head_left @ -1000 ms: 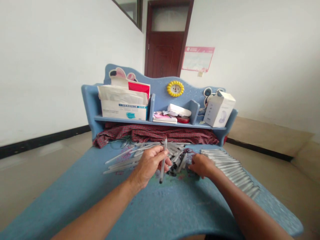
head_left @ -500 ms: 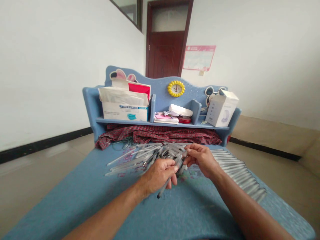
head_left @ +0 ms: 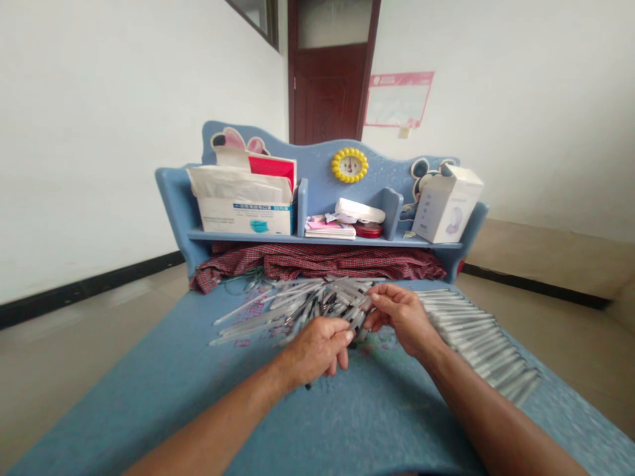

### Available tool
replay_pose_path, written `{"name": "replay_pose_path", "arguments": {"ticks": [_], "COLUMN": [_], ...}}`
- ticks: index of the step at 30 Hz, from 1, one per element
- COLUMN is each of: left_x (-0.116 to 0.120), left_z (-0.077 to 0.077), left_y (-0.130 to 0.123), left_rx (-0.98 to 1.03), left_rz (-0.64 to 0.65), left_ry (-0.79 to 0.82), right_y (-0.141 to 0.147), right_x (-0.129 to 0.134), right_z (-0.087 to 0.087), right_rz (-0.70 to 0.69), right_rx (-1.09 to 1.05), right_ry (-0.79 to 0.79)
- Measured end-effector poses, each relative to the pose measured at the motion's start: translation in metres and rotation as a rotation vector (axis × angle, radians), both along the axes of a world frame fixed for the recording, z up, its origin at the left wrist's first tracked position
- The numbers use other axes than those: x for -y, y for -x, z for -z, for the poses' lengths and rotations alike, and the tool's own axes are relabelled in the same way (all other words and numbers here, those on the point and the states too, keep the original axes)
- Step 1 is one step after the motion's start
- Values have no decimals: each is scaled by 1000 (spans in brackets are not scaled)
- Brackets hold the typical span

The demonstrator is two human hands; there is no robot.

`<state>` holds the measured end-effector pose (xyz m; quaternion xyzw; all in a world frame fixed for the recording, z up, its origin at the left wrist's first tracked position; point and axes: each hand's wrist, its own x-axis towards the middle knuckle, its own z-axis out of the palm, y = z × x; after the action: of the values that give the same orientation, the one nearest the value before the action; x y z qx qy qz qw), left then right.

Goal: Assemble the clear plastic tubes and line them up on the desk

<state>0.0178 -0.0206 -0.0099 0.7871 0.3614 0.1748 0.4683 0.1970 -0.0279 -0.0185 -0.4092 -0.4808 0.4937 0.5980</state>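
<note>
A loose heap of clear-barrelled pens lies on the blue desk. In front of the heap, my left hand is closed around a pen, whose dark end pokes out below the hand. My right hand pinches with thumb and index finger at the pen's upper end, just right of my left hand. Whether it grips that same pen or a separate piece is hard to make out. To the right, beside my right forearm, several pens lie side by side in a neat row.
Behind the heap, a red checked cloth is bunched under a blue shelf. On the shelf stand a mask box, a stack of papers, a red tin and a white box. A yellow clock sits above.
The view has tilted slightly down and closer. The pen in my left hand has swung, so its lower end now shows farther left, mostly behind the hand. My right hand has hardly moved.
</note>
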Motion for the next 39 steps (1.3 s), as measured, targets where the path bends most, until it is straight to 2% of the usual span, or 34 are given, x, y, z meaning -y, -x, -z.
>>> {"name": "replay_pose_path", "arguments": {"ticks": [8,14,22,27,39], "left_x": [-2,-3,-2,0,3], "left_z": [5,6,-1,-2,-5], "left_y": [0,0,-1,0,0], "left_rx": [-7,-18,-36,-90,-194], "left_rz": [11,-9,-110,-44,14], "left_ry": [37,36,-63,-159,-303], "right_y": [2,3,-6,-13,-1], "right_x": [3,8,4,5,10], "right_z": [2,6,9,10,26], "right_rz": [-29,-119,-293,-410,-363], "right_rx": [36,27,20,-4,-109], "right_ry": [13,22,145,185,198]}}
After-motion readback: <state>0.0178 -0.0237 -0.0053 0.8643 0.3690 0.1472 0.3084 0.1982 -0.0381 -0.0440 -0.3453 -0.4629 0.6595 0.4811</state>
